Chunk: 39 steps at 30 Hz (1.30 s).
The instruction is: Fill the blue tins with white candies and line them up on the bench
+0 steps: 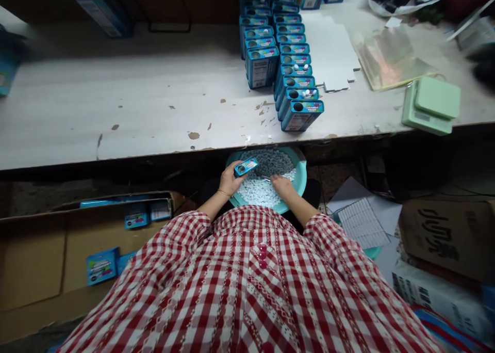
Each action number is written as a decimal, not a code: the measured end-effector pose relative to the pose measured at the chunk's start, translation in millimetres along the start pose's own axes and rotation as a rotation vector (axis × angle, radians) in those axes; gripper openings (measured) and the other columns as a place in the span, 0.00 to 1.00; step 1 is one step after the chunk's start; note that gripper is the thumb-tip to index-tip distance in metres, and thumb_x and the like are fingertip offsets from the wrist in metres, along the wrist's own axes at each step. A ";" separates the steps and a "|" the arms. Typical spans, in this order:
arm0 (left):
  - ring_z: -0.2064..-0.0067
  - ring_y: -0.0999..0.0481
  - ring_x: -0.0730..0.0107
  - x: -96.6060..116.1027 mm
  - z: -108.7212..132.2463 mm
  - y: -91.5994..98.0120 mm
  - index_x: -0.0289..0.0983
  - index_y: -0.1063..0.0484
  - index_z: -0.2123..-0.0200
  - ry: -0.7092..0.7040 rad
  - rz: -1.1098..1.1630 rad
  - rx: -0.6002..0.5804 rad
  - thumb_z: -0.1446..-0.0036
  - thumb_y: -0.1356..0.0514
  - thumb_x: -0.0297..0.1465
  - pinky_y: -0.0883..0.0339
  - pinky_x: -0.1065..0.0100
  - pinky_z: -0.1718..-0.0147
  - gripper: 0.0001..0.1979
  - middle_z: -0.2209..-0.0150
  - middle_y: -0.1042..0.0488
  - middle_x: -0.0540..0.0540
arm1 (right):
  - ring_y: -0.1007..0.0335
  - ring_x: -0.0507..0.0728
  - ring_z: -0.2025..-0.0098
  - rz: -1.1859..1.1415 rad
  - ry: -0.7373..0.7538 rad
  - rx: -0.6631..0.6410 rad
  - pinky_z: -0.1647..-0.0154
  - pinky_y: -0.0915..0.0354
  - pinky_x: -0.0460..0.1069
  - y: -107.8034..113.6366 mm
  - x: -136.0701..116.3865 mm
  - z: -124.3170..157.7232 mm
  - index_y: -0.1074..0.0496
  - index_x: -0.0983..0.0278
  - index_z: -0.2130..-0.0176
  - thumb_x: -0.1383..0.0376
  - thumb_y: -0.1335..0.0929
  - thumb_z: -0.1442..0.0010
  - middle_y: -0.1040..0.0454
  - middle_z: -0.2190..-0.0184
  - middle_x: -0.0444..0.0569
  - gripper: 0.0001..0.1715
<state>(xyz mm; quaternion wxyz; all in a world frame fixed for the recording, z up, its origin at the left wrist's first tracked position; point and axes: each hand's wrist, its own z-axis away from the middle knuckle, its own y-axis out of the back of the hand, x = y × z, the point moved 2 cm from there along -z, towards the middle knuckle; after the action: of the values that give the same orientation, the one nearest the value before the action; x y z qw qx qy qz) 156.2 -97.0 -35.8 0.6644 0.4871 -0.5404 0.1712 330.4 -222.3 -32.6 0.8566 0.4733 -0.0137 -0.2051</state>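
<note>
My left hand grips a small blue candy tin at the left side of a turquoise basin. The tin is tilted, its printed top facing up. Small white candies fill the basin. Down among them, my right hand is closed round a thin shiny piece of metal, which looks like part of a scoop; its far end is hard to make out. Two rows of similar blue tins stand on the white table beyond the basin, with a few loose candies on some tops.
Right of the tins lie stacked white card sheets, clear plastic bags and a pale green scale. An open carton with several blue packs stands at lower left. Another carton is at right. The table edge runs just beyond the basin.
</note>
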 end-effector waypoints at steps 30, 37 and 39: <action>0.50 0.30 0.57 18.9 2.2 -14.8 0.36 0.31 0.53 -0.095 -0.329 -0.159 0.57 0.42 0.21 0.38 0.59 0.49 0.24 0.52 0.27 0.43 | 0.28 0.61 0.58 0.189 0.137 0.035 0.58 0.36 0.51 140.0 -63.7 64.1 0.25 0.68 0.57 0.71 0.43 0.41 0.25 0.59 0.62 0.21; 0.54 0.28 0.61 11.1 1.0 -5.4 0.37 0.31 0.55 -0.064 -0.185 -0.057 0.54 0.37 0.29 0.35 0.61 0.52 0.19 0.55 0.26 0.44 | 0.30 0.59 0.55 0.107 0.011 0.045 0.58 0.36 0.49 109.6 12.7 64.6 0.29 0.58 0.50 0.70 0.42 0.40 0.28 0.52 0.53 0.22; 0.53 0.27 0.61 10.1 1.8 -3.1 0.37 0.31 0.55 -0.072 -0.144 -0.038 0.53 0.37 0.29 0.35 0.61 0.52 0.19 0.55 0.26 0.43 | 0.31 0.58 0.53 0.057 -0.043 0.060 0.57 0.36 0.49 78.5 25.7 46.9 0.32 0.57 0.47 0.71 0.43 0.40 0.30 0.49 0.52 0.25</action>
<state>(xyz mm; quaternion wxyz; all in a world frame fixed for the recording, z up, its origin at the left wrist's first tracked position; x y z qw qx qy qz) 161.2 -103.0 -28.4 0.6644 0.5177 -0.5306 0.0953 370.4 -232.7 53.0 0.8471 0.4935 -0.0515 -0.1903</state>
